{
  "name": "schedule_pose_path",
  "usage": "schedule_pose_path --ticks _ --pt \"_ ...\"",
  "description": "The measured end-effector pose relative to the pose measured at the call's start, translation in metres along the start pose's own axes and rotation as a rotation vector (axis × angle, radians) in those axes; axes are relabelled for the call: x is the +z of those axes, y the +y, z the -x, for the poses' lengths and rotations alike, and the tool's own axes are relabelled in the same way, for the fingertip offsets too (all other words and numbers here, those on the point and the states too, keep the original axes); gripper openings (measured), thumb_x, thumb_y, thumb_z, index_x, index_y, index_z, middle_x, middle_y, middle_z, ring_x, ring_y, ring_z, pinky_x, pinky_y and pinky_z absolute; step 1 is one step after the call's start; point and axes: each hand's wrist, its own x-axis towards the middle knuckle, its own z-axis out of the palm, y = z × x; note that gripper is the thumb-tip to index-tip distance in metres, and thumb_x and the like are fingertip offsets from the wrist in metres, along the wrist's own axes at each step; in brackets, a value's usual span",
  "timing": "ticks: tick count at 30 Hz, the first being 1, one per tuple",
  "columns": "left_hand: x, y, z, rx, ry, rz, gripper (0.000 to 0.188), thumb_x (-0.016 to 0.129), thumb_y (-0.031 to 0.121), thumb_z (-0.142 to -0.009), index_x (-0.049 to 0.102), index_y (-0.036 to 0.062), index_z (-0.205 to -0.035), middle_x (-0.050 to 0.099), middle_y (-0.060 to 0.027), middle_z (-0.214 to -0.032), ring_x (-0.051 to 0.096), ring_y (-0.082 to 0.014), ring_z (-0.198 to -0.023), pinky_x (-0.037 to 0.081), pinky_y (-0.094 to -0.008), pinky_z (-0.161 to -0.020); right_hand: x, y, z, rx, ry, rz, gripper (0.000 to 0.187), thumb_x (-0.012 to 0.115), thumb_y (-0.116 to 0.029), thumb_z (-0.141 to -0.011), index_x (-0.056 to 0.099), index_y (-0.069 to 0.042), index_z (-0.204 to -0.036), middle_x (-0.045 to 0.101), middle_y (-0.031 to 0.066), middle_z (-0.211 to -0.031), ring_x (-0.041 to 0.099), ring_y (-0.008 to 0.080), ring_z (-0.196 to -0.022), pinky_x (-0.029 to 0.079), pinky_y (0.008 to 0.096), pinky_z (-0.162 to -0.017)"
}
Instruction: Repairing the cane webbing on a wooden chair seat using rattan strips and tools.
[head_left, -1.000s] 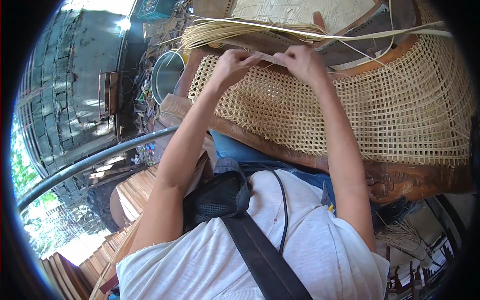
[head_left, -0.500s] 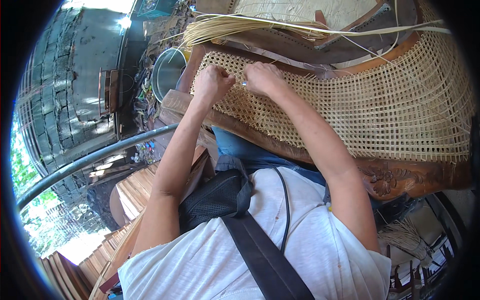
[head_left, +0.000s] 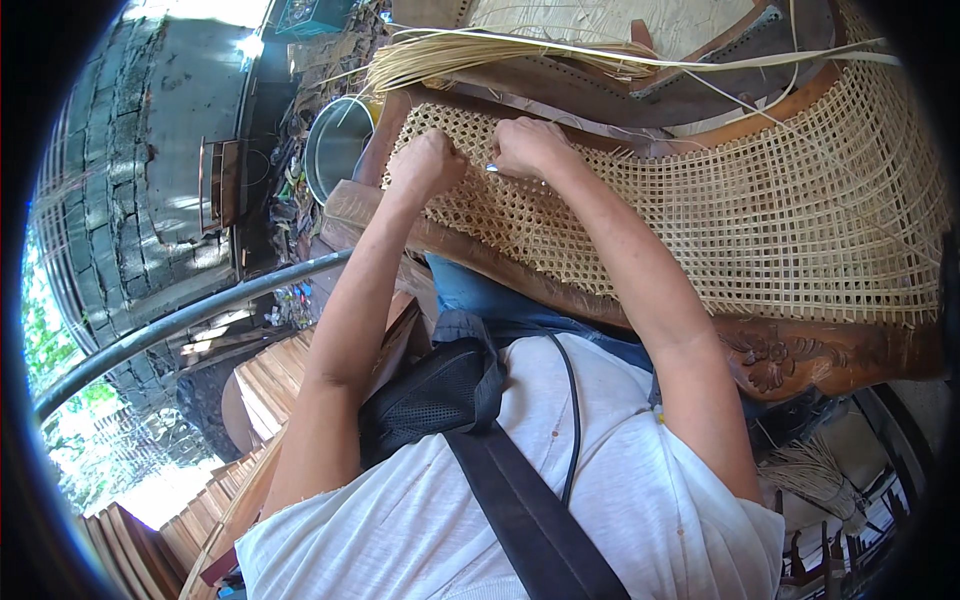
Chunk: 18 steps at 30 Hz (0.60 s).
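Note:
A woven cane panel (head_left: 660,215) fills a carved wooden chair frame (head_left: 790,355) in front of me. At the panel's far left part, my left hand (head_left: 428,162) is closed in a fist over the weave. Just to its right my right hand (head_left: 530,150) is closed too, knuckles up. A small shiny whitish bit (head_left: 492,167) shows beside the right fingers; I cannot tell what it is. What either hand pinches is hidden under the fingers. On the right side of the panel the weave is looser, with long strands lying across it.
A bundle of cane strands (head_left: 425,62) lies on another wooden frame (head_left: 560,75) beyond the panel. A bucket (head_left: 335,145) stands at the left. A metal pipe (head_left: 200,315) crosses the left side, above stacked wooden pieces (head_left: 268,375). More strands (head_left: 815,475) lie at lower right.
My right hand has shifted slightly right and away from me, and turned a little. The left hand stays nearly in place, its fingers curled slightly further under.

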Motion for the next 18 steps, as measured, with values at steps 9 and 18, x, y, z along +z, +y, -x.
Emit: schedule_pose_path --ticks 9,18 --pt "0.017 0.013 0.001 0.028 -0.014 -0.019 0.032 0.067 0.029 -0.079 0.073 0.0026 -0.094 0.071 -0.0249 -0.096 0.070 -0.0385 -0.092 0.055 -0.0464 -0.083 -0.002 -0.012 0.003 -0.027 0.046 0.109 0.032 0.058 -0.009 -0.076 0.074 -0.002 -0.101 0.071 0.0186 -0.108 0.069 0.0304 -0.104 0.055 0.0409 -0.089" --pt "0.015 -0.013 -0.003 0.025 0.073 0.113 0.030 0.066 0.031 -0.077 0.075 0.0021 -0.081 0.068 -0.0233 -0.072 0.070 -0.0349 -0.071 0.055 -0.0426 -0.072 0.002 -0.011 0.001 -0.032 0.059 0.149 0.028 0.058 -0.010 -0.077 0.075 -0.003 -0.098 0.073 0.0170 -0.104 0.071 0.0292 -0.100 0.057 0.0395 -0.086"
